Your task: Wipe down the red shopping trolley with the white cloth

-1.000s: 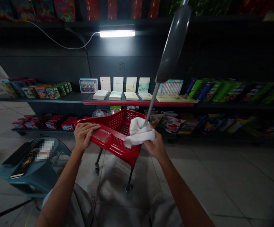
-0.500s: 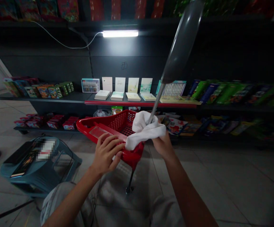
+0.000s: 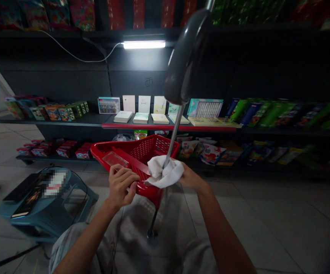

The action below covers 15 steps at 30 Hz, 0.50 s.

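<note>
A red plastic shopping basket (image 3: 130, 154) on thin wheeled legs stands in front of me. From it a metal rod (image 3: 174, 127) rises to a dark grey handle grip (image 3: 185, 62) near the camera. My right hand (image 3: 192, 178) is closed on a white cloth (image 3: 165, 173), which is wrapped around the base of the rod. My left hand (image 3: 122, 186) grips the basket's near rim with curled fingers. My knees in grey trousers show at the bottom.
A teal plastic stool (image 3: 43, 203) with a phone and a dark item on it stands at the left. Dark shelves (image 3: 167, 123) with notebooks, boxes and packets run across the back under a strip light (image 3: 144, 44). The floor is pale tile.
The handle has swung left and closer. My right hand with the cloth has slid down the rod. My left hand moved from the basket's left edge to its near rim.
</note>
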Tool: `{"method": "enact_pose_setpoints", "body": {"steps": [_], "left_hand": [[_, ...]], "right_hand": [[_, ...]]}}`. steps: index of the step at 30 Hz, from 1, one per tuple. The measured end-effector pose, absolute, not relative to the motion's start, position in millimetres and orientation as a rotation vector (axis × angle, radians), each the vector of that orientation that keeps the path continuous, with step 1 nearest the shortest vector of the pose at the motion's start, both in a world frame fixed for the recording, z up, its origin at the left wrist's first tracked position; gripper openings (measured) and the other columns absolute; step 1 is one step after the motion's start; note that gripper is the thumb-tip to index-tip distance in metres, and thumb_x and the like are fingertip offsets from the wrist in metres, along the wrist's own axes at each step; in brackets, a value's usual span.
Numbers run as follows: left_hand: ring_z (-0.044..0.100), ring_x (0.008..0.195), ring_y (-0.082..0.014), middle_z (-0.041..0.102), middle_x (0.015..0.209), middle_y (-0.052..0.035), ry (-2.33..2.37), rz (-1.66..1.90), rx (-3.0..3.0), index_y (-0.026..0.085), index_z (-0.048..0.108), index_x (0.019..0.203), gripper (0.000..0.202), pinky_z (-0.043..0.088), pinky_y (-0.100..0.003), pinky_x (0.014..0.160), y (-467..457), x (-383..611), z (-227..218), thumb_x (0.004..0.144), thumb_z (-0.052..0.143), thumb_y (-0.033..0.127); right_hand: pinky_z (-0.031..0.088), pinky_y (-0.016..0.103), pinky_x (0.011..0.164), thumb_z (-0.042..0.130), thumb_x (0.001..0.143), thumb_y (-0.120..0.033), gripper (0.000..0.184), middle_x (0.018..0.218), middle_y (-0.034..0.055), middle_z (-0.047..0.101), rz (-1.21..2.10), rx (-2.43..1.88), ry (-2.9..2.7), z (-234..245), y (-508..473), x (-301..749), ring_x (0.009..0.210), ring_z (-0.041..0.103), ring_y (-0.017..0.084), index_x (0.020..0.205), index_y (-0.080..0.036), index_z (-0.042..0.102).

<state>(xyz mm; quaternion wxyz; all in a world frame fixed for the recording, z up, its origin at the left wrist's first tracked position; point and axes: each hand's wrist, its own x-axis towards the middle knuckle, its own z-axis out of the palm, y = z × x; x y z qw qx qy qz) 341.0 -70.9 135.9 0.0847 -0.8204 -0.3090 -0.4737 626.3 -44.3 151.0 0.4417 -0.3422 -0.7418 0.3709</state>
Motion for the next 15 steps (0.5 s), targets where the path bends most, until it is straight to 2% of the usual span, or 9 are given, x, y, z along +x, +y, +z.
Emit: {"method": "enact_pose_setpoints", "body": {"steps": [4,10,15], "left_hand": [[0.070,0.084,-0.0213,0.078,0.080,-0.0028,-1.004,-1.478,-2.406,0.025,0.068,0.079,0.038,0.037,-0.051,0.096,-61.9,328.7,129.7,0.099,0.036,0.032],[0.068,0.083,-0.0214,0.075,0.076,-0.0030,-0.979,-1.608,-2.349,0.024,0.067,0.075,0.044,0.037,-0.051,0.098,-45.6,318.7,124.3,0.100,0.032,0.034],[0.062,0.078,-0.0211,0.070,0.073,-0.0036,-0.883,-1.762,-2.289,0.022,0.064,0.071,0.043,0.037,-0.050,0.097,-29.4,314.0,121.3,0.101,0.035,0.036]], "right_hand": [[0.057,0.042,0.098,0.075,0.084,-0.047,0.033,0.106,0.0058,0.074,0.972,-0.769,-1.886,150.2,-49.0,611.4,0.100,0.071,0.026,0.104,-0.021,0.071],[0.056,0.039,0.098,0.071,0.087,-0.058,0.041,0.108,0.0087,0.075,0.738,-0.775,-1.633,162.4,-47.2,578.2,0.103,0.070,0.026,0.104,-0.021,0.068],[0.056,0.037,0.097,0.077,0.084,-0.055,0.041,0.106,0.0044,0.075,0.757,-0.631,-1.365,181.4,-24.1,551.9,0.099,0.070,0.022,0.108,-0.023,0.065]]}}
